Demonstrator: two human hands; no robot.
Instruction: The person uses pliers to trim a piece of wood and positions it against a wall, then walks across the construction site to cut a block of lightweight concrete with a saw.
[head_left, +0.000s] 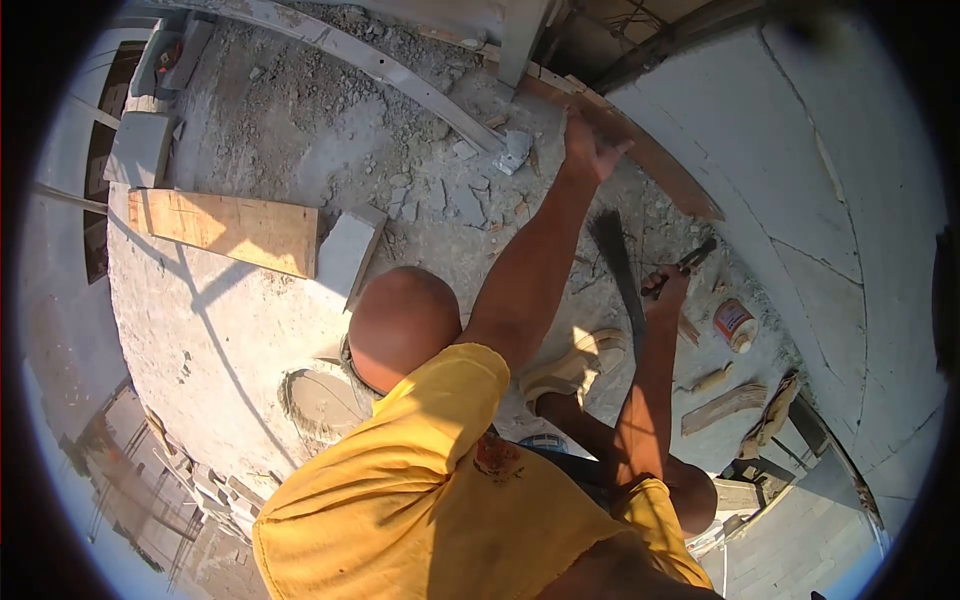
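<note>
My left hand [590, 150] reaches forward with its fingers apart and the thumb out to the side. It lies at the edge of a long reddish-brown board [665, 178] along the wall's foot; whether the fingers press on the board is hard to see. In my right hand [668, 288], closed around the handles, is a dark pair of pliers [697, 255], jaws pointing up and right. A long dark flat strip [615, 265], wider at its far end, stands between my two arms. A labelled can [735, 325] is just right of my right hand.
A grey slab wall [760, 150] rises on the right. Rubble [330, 100] and broken pieces cover the floor. Left lie a wooden plank [225, 230] and a grey block [350, 250]. A pale metal bar [400, 75] curves across the top. A round opening [320, 400] sits in the floor.
</note>
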